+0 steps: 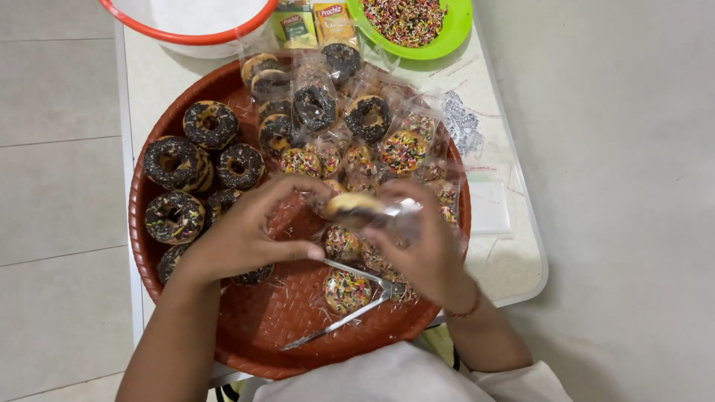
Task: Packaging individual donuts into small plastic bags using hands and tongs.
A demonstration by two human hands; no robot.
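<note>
Metal tongs (342,298) lie nearest on the woven tray (261,327); above them both hands, left (242,234) and right (421,249), pinch a doughnut (354,205), seemingly inside a clear wrapper; bagged doughnuts (357,126) crowd the tray's far side

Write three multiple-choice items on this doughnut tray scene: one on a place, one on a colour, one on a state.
1. Where do the metal tongs lie?
A. in the green bowl
B. on the woven tray, near the person
C. on the floor

2. What colour is the bowl of sprinkles?
A. green
B. blue
C. black

3. How is the doughnut between the left hand and right hand?
A. lying bare on the tray
B. stacked on the chocolate ones
C. held up in a clear plastic bag

Answers: 1 B, the tongs rest on the tray below the hands. 2 A, its rim is bright green. 3 C, both hands grip it with clear film around it.
</note>
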